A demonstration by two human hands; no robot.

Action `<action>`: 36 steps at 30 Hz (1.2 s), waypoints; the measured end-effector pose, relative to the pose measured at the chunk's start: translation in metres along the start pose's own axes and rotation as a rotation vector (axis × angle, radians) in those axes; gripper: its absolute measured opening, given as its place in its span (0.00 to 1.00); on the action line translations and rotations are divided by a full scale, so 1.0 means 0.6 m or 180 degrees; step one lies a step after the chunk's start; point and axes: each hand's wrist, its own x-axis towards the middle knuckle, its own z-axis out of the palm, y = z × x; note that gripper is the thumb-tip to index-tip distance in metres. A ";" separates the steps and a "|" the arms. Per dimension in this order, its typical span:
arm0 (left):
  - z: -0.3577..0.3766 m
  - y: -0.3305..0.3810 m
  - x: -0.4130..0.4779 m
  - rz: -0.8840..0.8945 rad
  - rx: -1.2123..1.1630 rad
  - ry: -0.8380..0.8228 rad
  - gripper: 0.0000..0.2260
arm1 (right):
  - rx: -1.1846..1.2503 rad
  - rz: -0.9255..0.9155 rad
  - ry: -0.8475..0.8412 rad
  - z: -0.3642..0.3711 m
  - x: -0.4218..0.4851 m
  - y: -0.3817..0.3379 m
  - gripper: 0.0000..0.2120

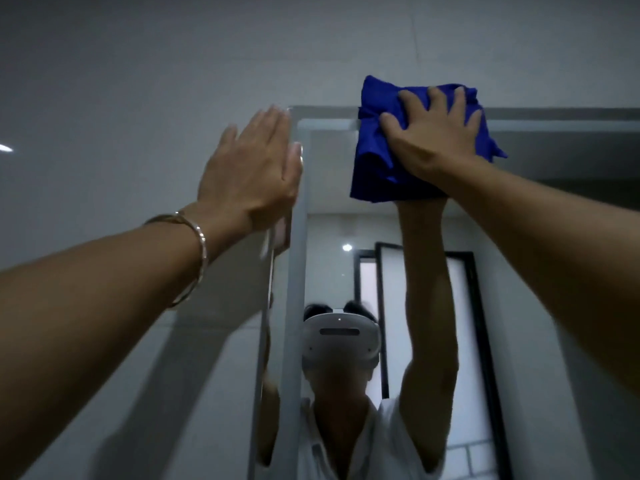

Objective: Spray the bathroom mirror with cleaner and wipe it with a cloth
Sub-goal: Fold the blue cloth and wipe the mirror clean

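The bathroom mirror (540, 209) fills the right and middle of the view, with its top left corner high up. A crumpled blue cloth (372, 161) lies against the mirror's top edge. My right hand (436, 133) presses on the cloth with spread fingers. My left hand (252, 171) lies flat with straight fingers against the mirror's left edge, a thin bangle on its wrist. No spray bottle is in view.
A grey wall (138, 64) surrounds the mirror on the left and above. The mirror reflects a person with a white headset (339, 337), raised arms and a dark-framed door (464, 327) behind.
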 end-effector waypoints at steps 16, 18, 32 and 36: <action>-0.037 -0.021 -0.036 -0.0173 0.0001 0.0047 0.28 | 0.0060 -0.0259 0.0103 0.013 0.005 -0.019 0.27; -0.026 -0.012 -0.040 -0.0175 -0.0069 -0.0019 0.29 | 0.0007 -0.0015 0.0032 -0.001 -0.003 0.027 0.28; -0.038 0.041 -0.029 0.0091 -0.0168 -0.0026 0.28 | 0.0173 0.0202 0.0015 -0.021 -0.003 0.090 0.27; -0.042 0.022 -0.026 -0.0137 -0.0125 0.0001 0.29 | 0.0214 0.0577 0.0119 -0.011 -0.035 0.070 0.27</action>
